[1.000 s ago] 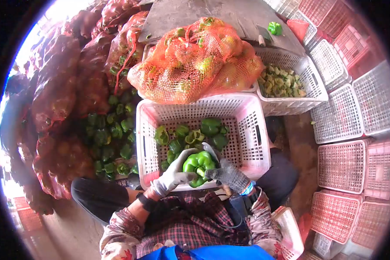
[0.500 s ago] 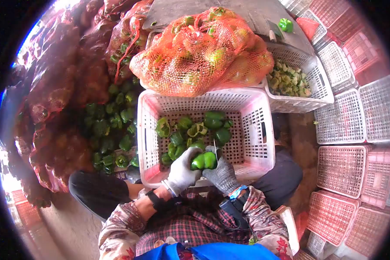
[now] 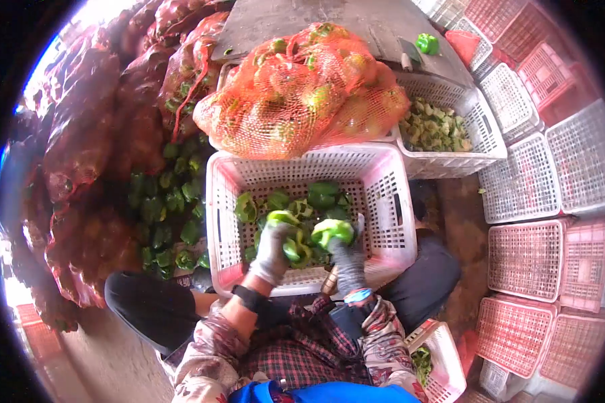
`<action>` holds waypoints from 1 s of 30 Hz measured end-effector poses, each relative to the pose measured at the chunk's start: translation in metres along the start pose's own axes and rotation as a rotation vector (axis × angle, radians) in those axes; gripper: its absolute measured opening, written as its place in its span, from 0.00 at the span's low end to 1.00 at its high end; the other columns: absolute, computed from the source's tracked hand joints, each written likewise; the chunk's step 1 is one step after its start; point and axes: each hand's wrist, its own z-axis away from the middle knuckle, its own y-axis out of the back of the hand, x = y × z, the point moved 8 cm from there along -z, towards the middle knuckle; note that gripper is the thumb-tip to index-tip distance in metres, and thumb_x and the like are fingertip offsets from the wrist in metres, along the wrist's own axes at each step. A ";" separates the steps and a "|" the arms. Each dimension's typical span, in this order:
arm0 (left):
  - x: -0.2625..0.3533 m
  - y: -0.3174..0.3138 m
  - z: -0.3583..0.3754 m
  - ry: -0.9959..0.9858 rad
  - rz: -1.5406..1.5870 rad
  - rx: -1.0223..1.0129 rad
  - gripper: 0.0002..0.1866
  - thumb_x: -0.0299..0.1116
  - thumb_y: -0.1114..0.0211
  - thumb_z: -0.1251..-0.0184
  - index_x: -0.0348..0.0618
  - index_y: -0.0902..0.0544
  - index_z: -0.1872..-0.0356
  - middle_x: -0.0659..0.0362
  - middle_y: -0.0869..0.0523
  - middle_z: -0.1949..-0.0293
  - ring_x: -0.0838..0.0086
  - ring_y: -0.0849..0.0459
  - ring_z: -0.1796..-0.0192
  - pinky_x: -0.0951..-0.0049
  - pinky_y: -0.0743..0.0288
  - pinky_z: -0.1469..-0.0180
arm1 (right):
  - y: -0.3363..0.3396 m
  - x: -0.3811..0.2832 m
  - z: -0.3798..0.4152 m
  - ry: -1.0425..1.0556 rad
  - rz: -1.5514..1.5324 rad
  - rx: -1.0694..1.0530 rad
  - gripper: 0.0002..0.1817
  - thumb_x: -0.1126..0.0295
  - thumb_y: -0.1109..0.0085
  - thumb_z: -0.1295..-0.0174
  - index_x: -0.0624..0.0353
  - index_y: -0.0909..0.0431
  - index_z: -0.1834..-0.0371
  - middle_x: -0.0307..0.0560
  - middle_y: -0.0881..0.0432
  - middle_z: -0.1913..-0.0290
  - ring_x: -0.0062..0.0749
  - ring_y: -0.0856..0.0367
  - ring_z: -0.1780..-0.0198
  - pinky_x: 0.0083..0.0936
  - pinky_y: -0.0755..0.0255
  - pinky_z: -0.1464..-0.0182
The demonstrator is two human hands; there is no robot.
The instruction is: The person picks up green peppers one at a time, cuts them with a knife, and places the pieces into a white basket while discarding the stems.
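Note:
Above the white plastic crate [image 3: 388,218] between my knees, both gloved hands hold green bell pepper pieces. My left hand [image 3: 271,254], blurred by motion, is closed on one pepper piece [image 3: 282,217]. In my right hand [image 3: 348,263] is another pepper piece [image 3: 332,231], its pale cut side showing. A knife [image 3: 329,279] is also at my right hand; its wooden handle pokes out below the palm, and most of the blade is hidden. Beneath the hands lie several green peppers [image 3: 323,195], some of them cut open.
An orange mesh sack [image 3: 296,101] of peppers rests behind the crate. Pepper scraps [image 3: 437,127] fill another crate at the back right. Loose peppers [image 3: 175,198] and large mesh sacks [image 3: 87,127] are at the left. Stacked crates [image 3: 524,258] line the right.
The pepper held between both hands is now in two separate pieces, one per hand. My hands have moved apart and forward over the crate. The view has shifted slightly.

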 end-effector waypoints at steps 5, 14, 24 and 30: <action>0.033 0.003 -0.001 -0.092 -0.593 -0.042 0.26 0.35 0.38 0.40 0.43 0.31 0.41 0.52 0.23 0.48 0.60 0.22 0.47 0.63 0.27 0.46 | 0.004 -0.009 -0.004 -0.190 -0.319 -0.186 0.20 0.59 0.37 0.44 0.54 0.27 0.52 0.38 0.24 0.72 0.20 0.33 0.83 0.18 0.35 0.84; 0.060 -0.081 0.043 -0.288 -1.084 -0.318 0.26 0.54 0.43 0.34 0.43 0.29 0.47 0.45 0.18 0.62 0.49 0.18 0.59 0.62 0.24 0.60 | -0.009 -0.003 0.002 0.183 0.232 -0.168 0.39 0.54 0.35 0.42 0.58 0.42 0.31 0.51 0.27 0.40 0.37 0.26 0.42 0.30 0.32 0.41; 0.017 -0.051 0.058 0.011 -0.620 -0.435 0.23 0.38 0.33 0.38 0.39 0.29 0.47 0.58 0.16 0.66 0.81 0.21 0.62 0.75 0.25 0.59 | -0.028 -0.016 0.026 0.024 0.458 -0.509 0.33 0.58 0.32 0.47 0.55 0.34 0.40 0.49 0.22 0.50 0.37 0.23 0.49 0.32 0.28 0.47; -0.003 -0.027 0.091 0.573 -0.277 -0.497 0.19 0.33 0.35 0.37 0.38 0.26 0.48 0.60 0.17 0.62 0.79 0.19 0.62 0.79 0.24 0.62 | -0.042 -0.010 0.048 -0.252 0.164 -0.897 0.33 0.60 0.32 0.48 0.55 0.34 0.40 0.44 0.24 0.49 0.31 0.26 0.48 0.29 0.30 0.46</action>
